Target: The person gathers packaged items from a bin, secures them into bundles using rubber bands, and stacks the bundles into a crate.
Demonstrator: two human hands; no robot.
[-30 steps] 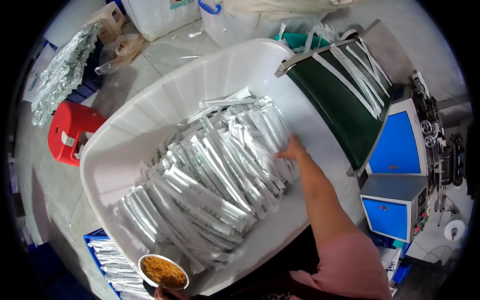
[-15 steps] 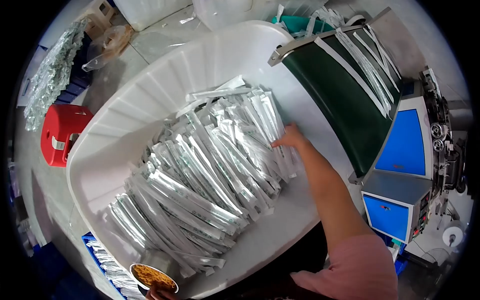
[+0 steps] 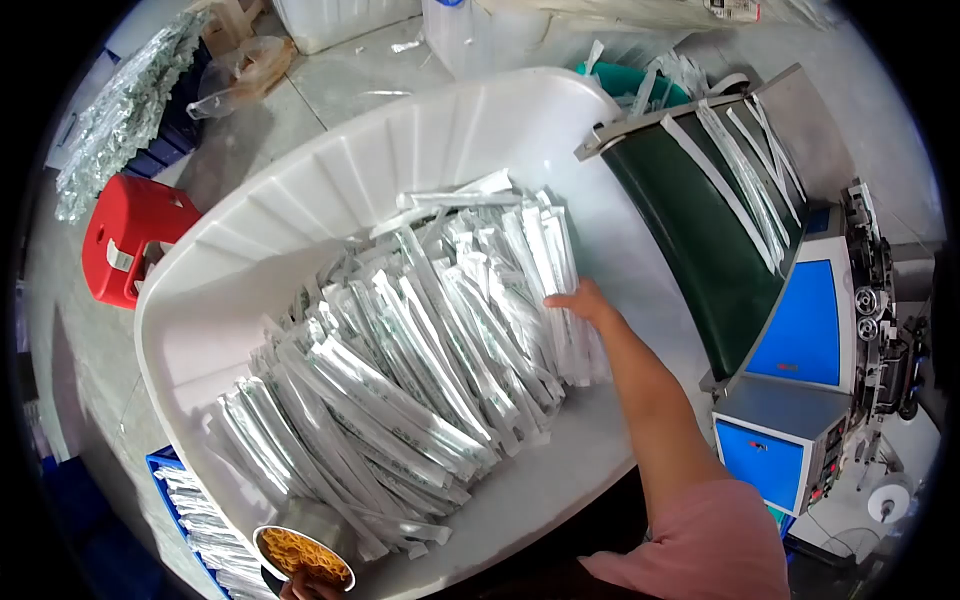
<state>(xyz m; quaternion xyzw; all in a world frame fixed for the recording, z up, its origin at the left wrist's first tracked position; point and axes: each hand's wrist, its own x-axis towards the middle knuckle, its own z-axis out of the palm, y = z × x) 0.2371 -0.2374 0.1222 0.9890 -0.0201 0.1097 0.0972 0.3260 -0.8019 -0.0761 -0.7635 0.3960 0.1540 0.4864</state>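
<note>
A white plastic tub holds a large heap of long, thin silver-white wrapped packets, most lying side by side on a slant. At the heap's right edge, my right hand is against the end packets, its thumb laid over them and its other fingers mostly hidden. Low at the left, a metal cup leans inside the tub, filled with orange strands that look like rubber bands. Fingers of my left hand dip bent into these bands; the rest of that hand is out of frame.
On the right, a dark green conveyor belt carries several loose packets towards the tub. Beyond it stands a blue-and-white machine. A red stool and a blue crate of packets are on the left.
The camera view has tilted slightly, shifting the scene. My right hand stays at the packets' right edge, and my left fingers remain in the cup. The heap looks the same.
</note>
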